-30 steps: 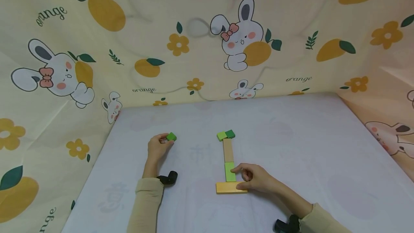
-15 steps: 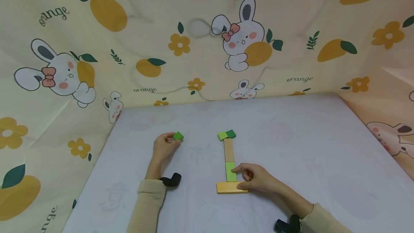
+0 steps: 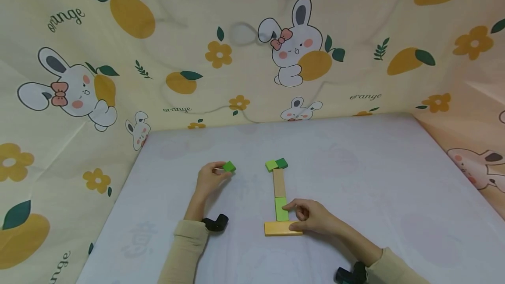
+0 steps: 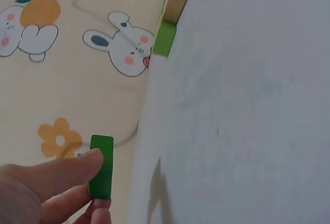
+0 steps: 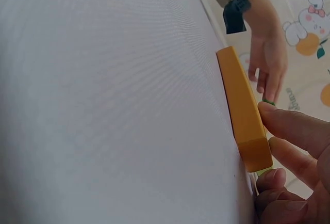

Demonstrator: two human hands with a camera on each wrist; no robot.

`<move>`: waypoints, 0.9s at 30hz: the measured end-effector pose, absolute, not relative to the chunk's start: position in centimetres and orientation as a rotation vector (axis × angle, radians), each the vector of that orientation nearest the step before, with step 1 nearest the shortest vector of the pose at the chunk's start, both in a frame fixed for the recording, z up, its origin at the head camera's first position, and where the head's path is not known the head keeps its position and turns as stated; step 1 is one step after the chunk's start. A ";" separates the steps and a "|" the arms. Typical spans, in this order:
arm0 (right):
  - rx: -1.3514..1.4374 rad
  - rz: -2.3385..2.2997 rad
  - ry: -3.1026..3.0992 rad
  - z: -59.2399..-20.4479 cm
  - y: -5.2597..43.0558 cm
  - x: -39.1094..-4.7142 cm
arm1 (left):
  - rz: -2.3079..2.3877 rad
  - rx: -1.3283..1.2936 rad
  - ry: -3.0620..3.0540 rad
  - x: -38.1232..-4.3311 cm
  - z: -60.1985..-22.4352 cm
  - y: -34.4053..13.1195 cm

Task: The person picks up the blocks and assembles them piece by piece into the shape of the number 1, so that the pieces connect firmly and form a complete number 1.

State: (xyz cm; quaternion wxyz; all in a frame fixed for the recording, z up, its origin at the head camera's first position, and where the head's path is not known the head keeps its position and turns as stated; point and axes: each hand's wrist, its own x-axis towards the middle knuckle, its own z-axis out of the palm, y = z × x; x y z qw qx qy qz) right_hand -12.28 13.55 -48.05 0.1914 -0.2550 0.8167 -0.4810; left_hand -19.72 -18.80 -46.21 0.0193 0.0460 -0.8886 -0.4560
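My left hand point(image 3: 209, 182) pinches a small green block point(image 3: 229, 167) between thumb and fingers, left of a row of blocks. The left wrist view shows this block point(image 4: 105, 180) on its narrow side. My right hand point(image 3: 317, 218) holds the right end of a long yellow block point(image 3: 276, 228) with its thumb, while its index fingertip touches a light green block point(image 3: 280, 209). Beyond that green block lies a tan wooden block point(image 3: 279, 183) in line with it. At its far end sit a lime green block point(image 3: 271, 166) and a dark green block point(image 3: 282, 162), side by side and angled.
A white cloth covers the table point(image 3: 375, 179) under the blocks. Patterned fabric point(image 3: 158, 47) with rabbits and oranges hangs behind and at both sides. Black devices are strapped to both wrists, the left one point(image 3: 217, 223) and the right one point(image 3: 350, 273).
My left hand has moved to the right with the green block, closer to the row. My right hand and the laid blocks have stayed in place.
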 end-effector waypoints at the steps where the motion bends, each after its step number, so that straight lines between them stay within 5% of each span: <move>1: -0.715 -1.351 2.292 -48.0 13.5 -12.3 | -1.412 0.131 -2.759 -19.7 -46.2 -18.6; 27: -0.714 -1.345 2.288 -47.9 13.5 -12.3 | -1.397 -0.080 -2.779 -20.7 -45.8 -14.2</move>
